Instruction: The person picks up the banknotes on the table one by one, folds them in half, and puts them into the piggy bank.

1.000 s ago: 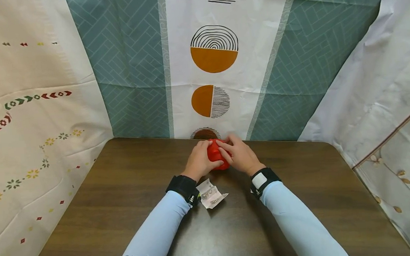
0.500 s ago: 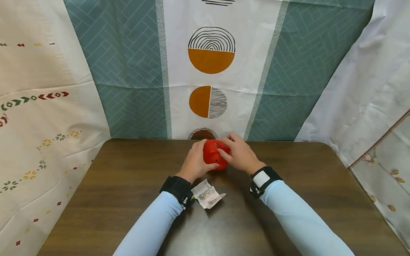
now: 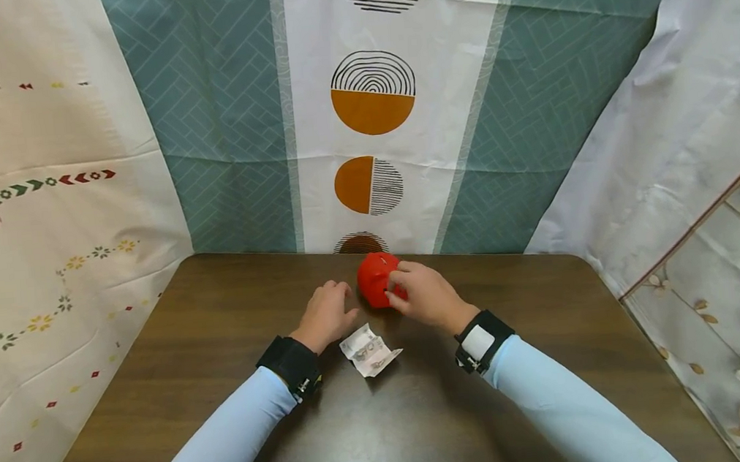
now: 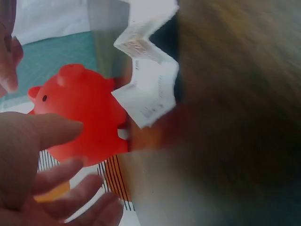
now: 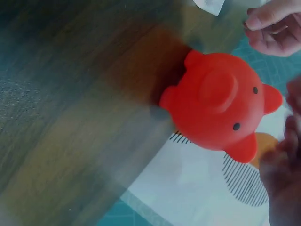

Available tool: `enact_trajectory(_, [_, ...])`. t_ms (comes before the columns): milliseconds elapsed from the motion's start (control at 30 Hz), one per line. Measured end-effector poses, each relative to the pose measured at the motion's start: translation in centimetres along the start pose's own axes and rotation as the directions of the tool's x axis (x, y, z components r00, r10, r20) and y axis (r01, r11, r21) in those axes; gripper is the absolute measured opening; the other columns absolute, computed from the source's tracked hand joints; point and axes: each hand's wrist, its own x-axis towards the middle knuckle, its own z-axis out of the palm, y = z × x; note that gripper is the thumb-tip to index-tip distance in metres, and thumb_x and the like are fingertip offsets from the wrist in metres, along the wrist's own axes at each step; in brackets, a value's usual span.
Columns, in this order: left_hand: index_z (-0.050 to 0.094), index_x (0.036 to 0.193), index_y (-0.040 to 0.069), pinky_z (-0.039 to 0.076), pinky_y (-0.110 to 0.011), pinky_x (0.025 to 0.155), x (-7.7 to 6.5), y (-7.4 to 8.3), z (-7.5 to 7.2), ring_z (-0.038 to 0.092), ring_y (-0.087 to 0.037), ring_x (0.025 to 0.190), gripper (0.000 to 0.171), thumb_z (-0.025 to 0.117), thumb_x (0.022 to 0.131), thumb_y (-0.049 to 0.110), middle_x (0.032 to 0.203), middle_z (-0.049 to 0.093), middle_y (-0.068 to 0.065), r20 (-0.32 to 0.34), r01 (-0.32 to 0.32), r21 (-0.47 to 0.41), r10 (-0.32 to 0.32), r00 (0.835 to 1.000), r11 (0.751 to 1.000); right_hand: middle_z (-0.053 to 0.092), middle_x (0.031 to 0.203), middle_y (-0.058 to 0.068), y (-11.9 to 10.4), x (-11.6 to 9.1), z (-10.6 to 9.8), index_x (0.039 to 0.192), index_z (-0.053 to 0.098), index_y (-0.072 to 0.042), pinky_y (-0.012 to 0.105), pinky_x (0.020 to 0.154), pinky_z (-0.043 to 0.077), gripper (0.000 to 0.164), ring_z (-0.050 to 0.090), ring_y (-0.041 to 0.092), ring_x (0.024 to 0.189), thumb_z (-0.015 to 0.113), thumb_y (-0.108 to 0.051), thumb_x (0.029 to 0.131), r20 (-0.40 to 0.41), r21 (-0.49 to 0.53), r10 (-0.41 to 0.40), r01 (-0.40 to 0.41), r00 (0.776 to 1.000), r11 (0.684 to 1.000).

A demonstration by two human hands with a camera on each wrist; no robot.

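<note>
A red piggy bank (image 3: pixel 369 281) stands upright at the back of the table, its coin slot on top. My right hand (image 3: pixel 428 295) is over its right side with the fingers bent, overlapping it in the head view. In the right wrist view those fingers (image 5: pixel 284 169) are apart from the piggy bank's ear and hold nothing. My left hand (image 3: pixel 324 316) is off to the left of the piggy bank, fingers loosely spread and holding nothing. In front of the piggy bank lies a creased, folded paper note (image 3: pixel 369 350) with faint print, near the left thumb.
The brown wooden table (image 3: pixel 241 418) ends at a patterned cloth backdrop (image 3: pixel 229 126) just behind the piggy bank. More cloth hangs along the left (image 3: pixel 50 273) and right sides.
My left hand has let go of the piggy bank and moved left, toward me. The right hand stays beside it, its fingers drawn back from the top. The paper note still lies on the table.
</note>
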Motion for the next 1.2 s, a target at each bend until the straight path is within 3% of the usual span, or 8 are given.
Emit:
enact_trajectory(67, [0.07,0.111,0.003,0.055,-0.043,0.085,-0.4,-0.2,0.0,0.063,-0.03,0.096,0.027,0.077,0.09,0.018,0.103,0.066,-0.012,0.038,-0.074,0.028,0.073,0.997,0.997,0.058,0.078,-0.005,-0.3,-0.4,0.1,0.084,0.067,-0.019,0.025,0.068,0.05,0.011,0.051,0.011,0.072,0.076,-0.02,0.091,0.112,0.035,-0.033,0.03,0.993,0.999])
enact_trajectory(167, [0.072,0.107,0.004,0.056,-0.04,0.083,-0.8,-0.3,0.0,0.064,-0.025,0.091,0.02,0.075,0.092,0.017,0.098,0.068,-0.009,0.118,-0.198,0.012,0.195,0.974,0.98,0.056,0.071,-0.008,-0.8,-1.0,0.5,0.082,0.067,-0.021,0.022,0.064,0.048,0.013,0.05,0.008,0.067,0.075,-0.023,0.093,0.291,0.115,-0.051,0.018,0.955,0.993])
enact_trajectory(333, [0.073,0.118,0.009,0.051,-0.04,0.092,-0.7,-0.4,0.3,0.057,-0.023,0.104,0.026,0.074,0.095,0.018,0.112,0.067,-0.007,0.28,-0.362,-0.079,0.369,0.886,0.929,0.052,0.062,-0.011,-1.5,-2.0,1.9,0.082,0.067,-0.021,0.02,0.055,0.045,0.019,0.048,0.005,0.059,0.073,-0.033,0.095,0.466,0.171,-0.004,-0.086,0.885,0.982])
enact_trajectory(433, [0.072,0.126,0.015,0.044,-0.039,0.093,-0.6,-0.6,0.5,0.05,-0.021,0.11,0.033,0.075,0.094,0.021,0.12,0.062,-0.004,0.352,-0.42,-0.096,0.425,0.834,0.903,0.049,0.061,-0.01,-1.8,-2.5,2.5,0.08,0.065,-0.02,0.021,0.051,0.04,0.026,0.045,0.006,0.057,0.074,-0.041,0.093,0.498,0.164,0.042,-0.141,0.866,0.976])
enact_trajectory(533, [0.071,0.128,0.02,0.04,-0.04,0.094,-0.5,-0.7,0.6,0.047,-0.022,0.114,0.038,0.077,0.091,0.023,0.124,0.059,-0.002,0.399,-0.445,-0.08,0.438,0.806,0.892,0.047,0.062,-0.01,-2.1,-2.8,3.0,0.081,0.064,-0.017,0.022,0.051,0.035,0.033,0.044,0.006,0.058,0.076,-0.047,0.089,0.511,0.149,0.072,-0.171,0.857,0.974])
enact_trajectory(733, [0.07,0.129,0.023,0.038,-0.039,0.093,-0.3,-0.9,0.9,0.046,-0.022,0.115,0.042,0.081,0.088,0.028,0.125,0.058,-0.002,0.449,-0.453,0.002,0.404,0.797,0.891,0.052,0.071,-0.007,-2.4,-3.1,3.7,0.089,0.065,-0.015,0.023,0.055,0.038,0.038,0.047,0.008,0.066,0.08,-0.05,0.084,0.517,0.124,0.1,-0.19,0.85,0.974])
enact_trajectory(967, [0.069,0.121,0.027,0.037,-0.039,0.093,-0.4,-0.9,1.3,0.045,-0.022,0.114,0.04,0.085,0.084,0.03,0.119,0.057,0.001,0.437,-0.417,-0.005,0.377,0.817,0.909,0.062,0.087,0.0,-2.3,-3.3,4.2,0.098,0.067,-0.016,0.026,0.069,0.046,0.037,0.053,0.013,0.08,0.084,-0.045,0.082,0.508,0.192,0.096,-0.221,0.856,0.956])
enact_trajectory(1200, [0.063,0.117,0.027,0.038,-0.039,0.094,-0.6,-1.1,2.0,0.047,-0.021,0.113,0.041,0.086,0.083,0.029,0.117,0.058,0.003,0.41,-0.418,-0.01,0.385,0.827,0.909,0.062,0.085,-0.002,-2.0,-3.6,4.6,0.093,0.069,-0.018,0.026,0.068,0.045,0.029,0.052,0.013,0.08,0.086,-0.039,0.082,0.506,0.261,0.104,-0.267,0.856,0.928])
